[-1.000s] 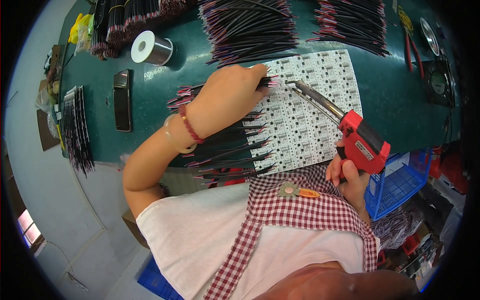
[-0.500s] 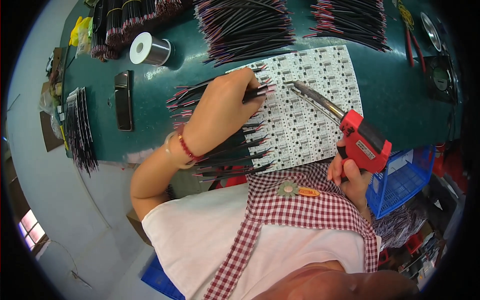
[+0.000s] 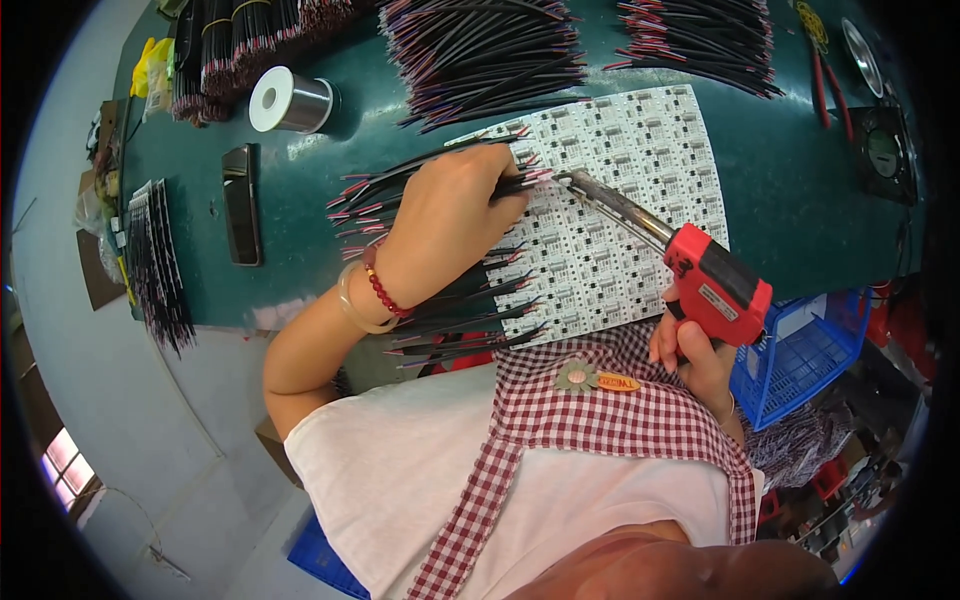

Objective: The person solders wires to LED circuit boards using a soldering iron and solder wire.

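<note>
With its fingers pinched, my left hand (image 3: 455, 215) holds a black cable (image 3: 522, 183) whose stripped wire ends point right over a white circuit board panel (image 3: 640, 190). My right hand (image 3: 695, 350) is wrapped round the grip of a red and black soldering gun (image 3: 718, 285). The gun's tip (image 3: 566, 181) meets, or nearly meets, the wire ends; I cannot tell which. Several other black cables (image 3: 460, 305) lie along the panel's left edge, their ends over its boards. My left hand hides part of them.
A solder spool (image 3: 300, 100) and a phone (image 3: 241, 205) lie on the green table (image 3: 810, 210). Cable piles (image 3: 480, 55) stand at the back, with another bunch (image 3: 160, 265) at the left edge. Pliers (image 3: 826, 95) lie far right. A blue crate (image 3: 800, 360) stands below the right edge.
The soldering gun has moved left and slightly down, bringing its tip to the wire ends. My left hand stays pinched on the cable, almost in place.
</note>
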`<state>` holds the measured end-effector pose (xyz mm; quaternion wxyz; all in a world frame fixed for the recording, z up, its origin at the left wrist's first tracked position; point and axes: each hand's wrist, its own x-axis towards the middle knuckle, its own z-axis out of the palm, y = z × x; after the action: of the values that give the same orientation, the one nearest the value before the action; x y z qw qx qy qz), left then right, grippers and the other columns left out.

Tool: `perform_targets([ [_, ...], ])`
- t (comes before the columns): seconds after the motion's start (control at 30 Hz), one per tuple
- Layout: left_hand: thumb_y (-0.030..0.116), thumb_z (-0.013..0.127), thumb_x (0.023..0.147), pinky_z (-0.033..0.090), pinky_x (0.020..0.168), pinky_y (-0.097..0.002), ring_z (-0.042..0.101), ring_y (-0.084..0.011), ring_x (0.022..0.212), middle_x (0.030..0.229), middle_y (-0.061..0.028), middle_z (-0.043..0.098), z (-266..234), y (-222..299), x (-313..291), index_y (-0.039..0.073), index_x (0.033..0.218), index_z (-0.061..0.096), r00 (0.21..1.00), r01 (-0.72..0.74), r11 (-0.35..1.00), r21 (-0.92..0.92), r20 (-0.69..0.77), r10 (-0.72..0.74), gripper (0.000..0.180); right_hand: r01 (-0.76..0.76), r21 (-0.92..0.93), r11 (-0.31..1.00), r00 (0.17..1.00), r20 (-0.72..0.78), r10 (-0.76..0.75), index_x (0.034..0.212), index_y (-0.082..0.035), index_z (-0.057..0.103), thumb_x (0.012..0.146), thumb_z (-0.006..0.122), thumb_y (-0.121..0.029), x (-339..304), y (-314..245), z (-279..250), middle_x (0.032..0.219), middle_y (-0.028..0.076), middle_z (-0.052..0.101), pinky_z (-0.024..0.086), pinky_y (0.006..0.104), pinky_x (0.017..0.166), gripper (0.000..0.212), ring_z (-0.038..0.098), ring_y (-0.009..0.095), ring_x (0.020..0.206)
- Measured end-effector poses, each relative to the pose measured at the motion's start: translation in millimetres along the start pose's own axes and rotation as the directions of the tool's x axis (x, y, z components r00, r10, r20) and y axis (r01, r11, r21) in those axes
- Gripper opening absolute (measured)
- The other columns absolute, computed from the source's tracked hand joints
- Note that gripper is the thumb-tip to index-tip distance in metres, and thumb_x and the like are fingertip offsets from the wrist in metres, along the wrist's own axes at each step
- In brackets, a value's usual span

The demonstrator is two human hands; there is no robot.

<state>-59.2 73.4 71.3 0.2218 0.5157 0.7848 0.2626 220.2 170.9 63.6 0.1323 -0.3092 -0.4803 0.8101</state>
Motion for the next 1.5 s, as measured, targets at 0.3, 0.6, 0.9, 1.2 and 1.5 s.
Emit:
perform_targets([
  [0.3, 0.016, 0.066, 0.076, 0.043, 0.053, -0.0406, 0.055, -0.0376, 0.056, 0.059, -0.0201, 0.056, -2, 1, 6, -0.003, 0.072, 0.06, 0.995, -0.006, 0.992, 0.127, 0.097, -0.007, 0.021, -0.016, -0.022, 1.0, 1.0, -0.01, 0.016, 0.116, 0.005, 0.044, 0.09, 0.057, -0.025, -1, -1, 0, 0.064, 0.006, 0.05, 0.045, 0.0269, 0.052, 0.041, 0.045, 0.01, 0.047],
  [0.6, 0.016, 0.064, 0.076, 0.043, 0.055, -0.0422, 0.054, -0.038, 0.056, 0.059, -0.0208, 0.055, -6, 1, 13, -0.004, 0.072, 0.062, 0.983, 0.009, 0.989, 0.151, 0.181, -0.036, 0.02, -0.037, 0.005, 0.999, 0.999, -0.019, 0.037, 0.113, 0.007, 0.048, 0.089, 0.053, -0.01, -1, 1, -1, 0.064, 0.006, 0.051, 0.048, 0.0286, 0.055, 0.029, 0.047, 0.01, 0.05],
  [0.9, 0.014, 0.065, 0.075, 0.045, 0.057, -0.0435, 0.056, -0.0378, 0.061, 0.062, -0.0196, 0.057, -6, -2, 12, -0.002, 0.075, 0.064, 0.985, -0.04, 0.978, 0.205, 0.172, 0.005, 0.016, -0.047, -0.021, 0.999, 0.998, -0.04, 0.046, 0.106, 0.006, 0.05, 0.088, 0.052, -0.008, -2, -2, 1, 0.064, 0.005, 0.051, 0.047, 0.0276, 0.055, 0.022, 0.048, 0.009, 0.05],
  [1.2, 0.015, 0.064, 0.076, 0.046, 0.058, -0.0439, 0.057, -0.0378, 0.062, 0.063, -0.0191, 0.059, -5, 0, 16, -0.001, 0.075, 0.065, 0.98, -0.051, 0.973, 0.225, 0.197, 0.006, 0.016, -0.054, -0.052, 0.997, 0.997, -0.063, 0.05, 0.096, 0.005, 0.052, 0.088, 0.053, -0.011, -1, -4, 4, 0.063, 0.005, 0.052, 0.047, 0.0266, 0.054, 0.018, 0.049, 0.009, 0.05],
  [1.5, 0.016, 0.063, 0.078, 0.046, 0.058, -0.0444, 0.057, -0.0374, 0.062, 0.064, -0.0188, 0.059, -6, 1, 17, -0.001, 0.074, 0.064, 0.975, -0.058, 0.971, 0.232, 0.22, 0.005, 0.017, -0.003, -0.039, 0.999, 1.0, -0.019, 0.002, 0.12, 0.009, 0.045, 0.09, 0.054, -0.012, -3, 0, -1, 0.063, 0.005, 0.051, 0.047, 0.0275, 0.054, 0.038, 0.048, 0.01, 0.05],
])
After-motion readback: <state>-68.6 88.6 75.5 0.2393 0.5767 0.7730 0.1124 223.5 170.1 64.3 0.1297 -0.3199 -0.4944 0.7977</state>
